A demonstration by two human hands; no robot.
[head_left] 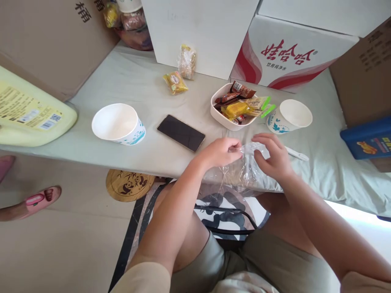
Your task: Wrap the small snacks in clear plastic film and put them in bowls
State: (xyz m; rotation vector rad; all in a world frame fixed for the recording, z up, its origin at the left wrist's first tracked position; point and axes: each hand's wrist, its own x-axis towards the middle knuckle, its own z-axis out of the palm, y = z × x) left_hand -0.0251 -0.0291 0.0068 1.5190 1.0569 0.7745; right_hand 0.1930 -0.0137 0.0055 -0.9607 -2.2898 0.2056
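Observation:
A crumpled clear plastic bag [244,167] lies at the front edge of the cloth-covered surface, partly hanging over it. My left hand [224,151] is closed in a pinch on the bag's upper part. At the bag's right side, my right hand [273,158] has its fingers curved and its thumb apart, with clear film showing in the gap. Just beyond my hands stands a white bowl [218,118] of wrapped snacks [240,106]. A white plastic utensil [296,154] lies beside my right hand, and a dark phone [181,132] lies left of my left hand.
Paper cups stand left [119,122] and right [290,116]. Two wrapped snacks, one yellow [175,82], lie near white cartons [198,32]. A yellow jug [33,110] is at far left, a blue package [368,140] at far right. Another person's slippered foot [42,198] shows below.

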